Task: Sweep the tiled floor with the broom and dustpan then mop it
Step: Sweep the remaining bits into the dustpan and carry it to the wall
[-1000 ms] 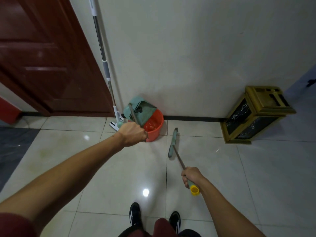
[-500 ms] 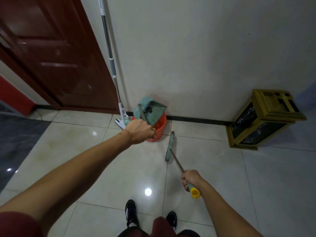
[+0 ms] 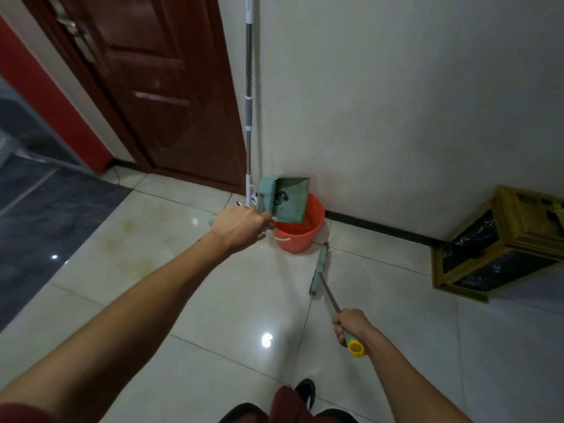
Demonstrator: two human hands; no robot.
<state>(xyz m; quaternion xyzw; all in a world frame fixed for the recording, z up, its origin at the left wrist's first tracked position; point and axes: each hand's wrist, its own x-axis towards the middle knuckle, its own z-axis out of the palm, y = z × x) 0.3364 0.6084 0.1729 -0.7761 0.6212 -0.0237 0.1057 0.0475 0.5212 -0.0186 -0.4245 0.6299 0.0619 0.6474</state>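
Note:
My left hand [image 3: 239,228] grips the handle of a teal dustpan [image 3: 285,198], which is lifted and tipped over an orange bucket [image 3: 297,233] by the wall. Dark debris shows inside the pan. My right hand [image 3: 351,326] holds the broom handle near its yellow end cap [image 3: 356,348]. The broom's teal head [image 3: 319,268] rests on the tiled floor [image 3: 232,303] just right of the bucket. A mop [image 3: 249,96] with a long white and grey pole leans upright against the wall corner behind the dustpan.
A dark red wooden door [image 3: 158,87] stands at the left. A gold-framed bin with a black liner [image 3: 500,242] sits against the wall at the right. Dark grey flooring [image 3: 39,209] borders the tiles on the left. My shoes [image 3: 305,392] show at the bottom.
The dustpan has risen higher and tilted further over the bucket. The view has shifted right and closer to the wall. The broom stays low in my right hand.

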